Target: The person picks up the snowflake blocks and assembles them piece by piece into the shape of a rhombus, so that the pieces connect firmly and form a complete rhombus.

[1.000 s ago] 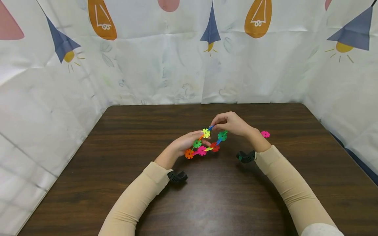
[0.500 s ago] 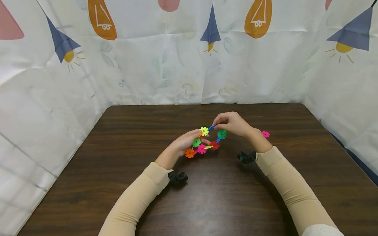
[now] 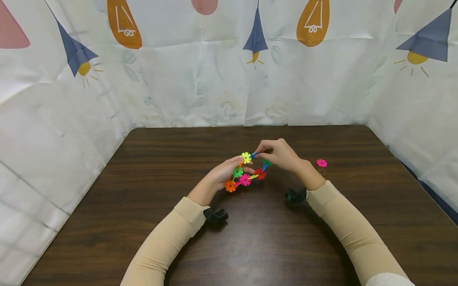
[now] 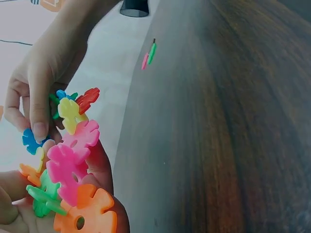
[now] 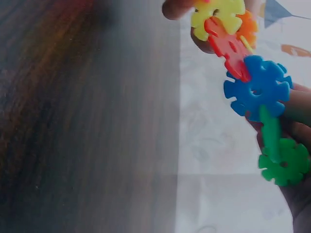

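Note:
A chain of notched plastic snowflake discs in several colours curves between both hands. My left hand (image 3: 226,171) holds its left part, with the yellow disc (image 3: 246,157) near the thumb, and the green disc (image 3: 237,172) and orange disc (image 3: 230,186) lower down. Between thumb and fingers my right hand (image 3: 280,155) pinches a blue disc (image 4: 33,142) beside the yellow one. A pink disc (image 3: 245,180) and a red disc (image 3: 260,174) form the lower run. At the chain's other end, a green disc (image 5: 285,162) hangs by the right hand, which partly covers it in the head view.
One loose pink disc (image 3: 321,163) lies on the dark wooden table (image 3: 272,246), right of the right hand. Black wrist devices (image 3: 216,215) sit on both cuffs. Behind the table hangs a white printed curtain (image 3: 222,87).
My right hand has shifted slightly down and left, still pinching the blue disc. It now covers more of the green end disc. The yellow disc has moved a little left and up.

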`<state>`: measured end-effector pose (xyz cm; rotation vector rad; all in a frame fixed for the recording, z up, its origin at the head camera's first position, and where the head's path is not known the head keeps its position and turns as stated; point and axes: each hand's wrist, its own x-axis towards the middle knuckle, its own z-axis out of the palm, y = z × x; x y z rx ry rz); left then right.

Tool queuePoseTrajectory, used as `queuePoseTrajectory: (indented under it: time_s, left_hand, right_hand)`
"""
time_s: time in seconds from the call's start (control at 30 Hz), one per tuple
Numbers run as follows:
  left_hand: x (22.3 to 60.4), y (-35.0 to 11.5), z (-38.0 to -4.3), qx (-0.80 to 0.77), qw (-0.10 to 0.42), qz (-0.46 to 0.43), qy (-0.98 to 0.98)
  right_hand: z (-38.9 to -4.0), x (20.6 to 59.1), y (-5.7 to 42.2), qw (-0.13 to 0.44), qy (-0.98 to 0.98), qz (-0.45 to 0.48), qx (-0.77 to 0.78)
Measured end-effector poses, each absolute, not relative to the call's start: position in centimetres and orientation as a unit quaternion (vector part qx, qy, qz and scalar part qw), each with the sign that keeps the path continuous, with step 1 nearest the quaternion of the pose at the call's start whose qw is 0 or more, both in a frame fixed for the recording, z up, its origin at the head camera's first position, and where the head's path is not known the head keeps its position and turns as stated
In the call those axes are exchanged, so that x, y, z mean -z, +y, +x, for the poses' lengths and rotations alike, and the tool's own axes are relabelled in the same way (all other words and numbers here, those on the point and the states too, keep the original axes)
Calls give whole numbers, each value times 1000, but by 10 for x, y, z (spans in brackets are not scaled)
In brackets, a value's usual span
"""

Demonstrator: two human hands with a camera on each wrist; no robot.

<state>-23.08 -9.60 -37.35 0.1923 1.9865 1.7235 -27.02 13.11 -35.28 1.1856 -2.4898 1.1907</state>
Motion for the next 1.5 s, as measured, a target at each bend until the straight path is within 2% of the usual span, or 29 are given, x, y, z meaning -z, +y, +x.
queuePoseTrajectory:
  time_s: [0.23,0.33,0.57,0.67,0.9,1.2,1.37,1.5]
  left_hand:
    - [374,-95,-231,-635,250,68,728]
    - [375,-95,-231,-638,254,71,724]
    - [378,-93,-230,-678,312,39,664]
    - [379,-92,-229,-683,322,29,656]
    - [382,-90,-228,-706,304,24,639]
    - [386,-87,-228,-722,273,21,635]
    - [387,-87,-229,-721,264,22,640]
    - [387,-88,-230,-733,258,17,629]
  right_hand:
    - [-268,357,127,139,-800,446,-376]
    - [-269,357,127,138,-806,447,-363]
    - [-273,357,126,113,-824,442,-337]
    - [-275,356,125,100,-827,437,-340]
    - [-276,354,123,72,-826,434,-352]
    - [-271,347,134,93,-818,426,-374]
    - [-270,346,152,100,-825,404,-381]
    - [-270,345,176,79,-841,360,-396]
